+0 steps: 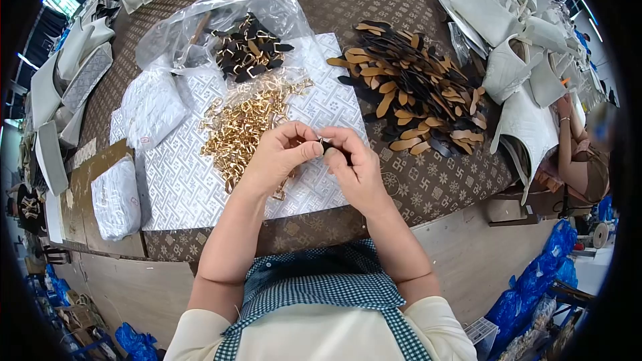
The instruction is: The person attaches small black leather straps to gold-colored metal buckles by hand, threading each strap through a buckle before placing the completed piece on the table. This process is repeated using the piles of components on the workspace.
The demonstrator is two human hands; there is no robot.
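My left hand (286, 152) and my right hand (354, 162) meet in front of me, both closed with thumb and fingers pinched. Between the fingertips is a small black leather tab (327, 146), mostly hidden, with a glint of gold metal at its edge. A pile of gold metal buckles (234, 135) lies just beyond my left hand. To the right of my right hand is a heap of loose black and tan leather tabs (414, 87). Farther back, black tabs fitted with gold buckles (251, 50) lie in a pile by a clear plastic bag (274, 1).
A white patterned sheet (180, 190) covers part of the brown patterned tablecloth (461, 190). Wrapped white packages (115, 197) are at the left. Pale bags (518, 120) stack at the right, near another person's arm (567, 140). Blue plastic bags (528, 294) lie on the floor.
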